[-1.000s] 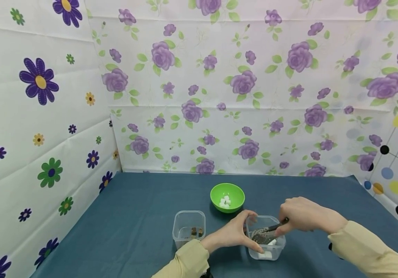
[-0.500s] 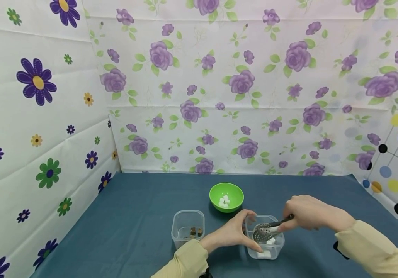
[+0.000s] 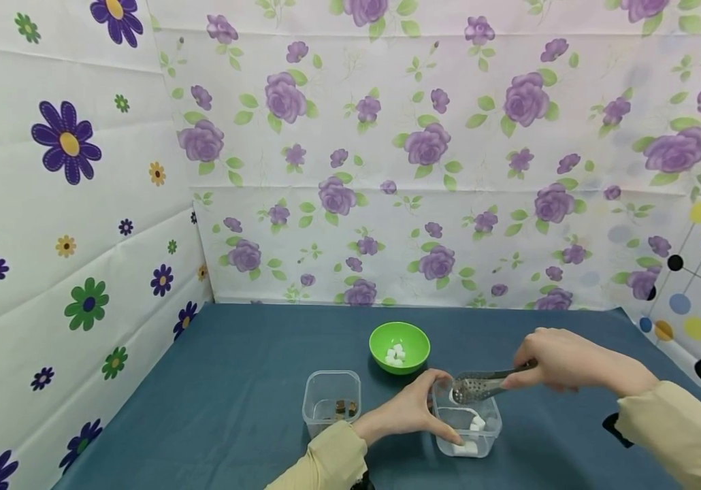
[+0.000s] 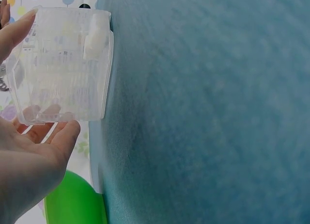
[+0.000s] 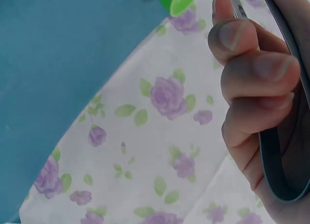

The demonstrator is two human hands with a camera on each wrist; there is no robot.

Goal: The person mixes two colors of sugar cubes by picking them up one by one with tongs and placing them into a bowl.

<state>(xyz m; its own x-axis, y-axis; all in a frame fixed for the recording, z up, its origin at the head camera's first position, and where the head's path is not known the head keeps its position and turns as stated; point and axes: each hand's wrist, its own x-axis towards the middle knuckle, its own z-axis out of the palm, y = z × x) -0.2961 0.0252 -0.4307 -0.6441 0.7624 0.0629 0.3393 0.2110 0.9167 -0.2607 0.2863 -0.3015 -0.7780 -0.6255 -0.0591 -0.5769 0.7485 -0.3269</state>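
My left hand [image 3: 408,408] grips a clear plastic container [image 3: 493,425], thumb on the near side and fingers on the far side. Inside lie several white marshmallow-like pieces [image 3: 477,423]. My right hand [image 3: 561,357] holds metal tongs [image 3: 482,386] with perforated heads, tilted over the container's far rim. A bit of white shows at the tongs' tips. In the right wrist view, curled fingers [image 5: 259,81] wrap the tongs' dark bent handle [image 5: 273,170]. Beyond the container stands a green bowl [image 3: 381,340] holding several white pieces [image 3: 395,355].
Left of my left hand is a second clear container [image 3: 316,398] with a few brown pieces [image 3: 346,408] in it, partly behind my sleeve. A blue cloth [image 3: 252,367] covers the table. Flower-printed sheets [image 3: 338,258] stand at its back and sides.
The tongs have risen from inside the container to its far rim, with white at their tips. My right hand has moved right and slightly up. My left hand has stayed on the container.
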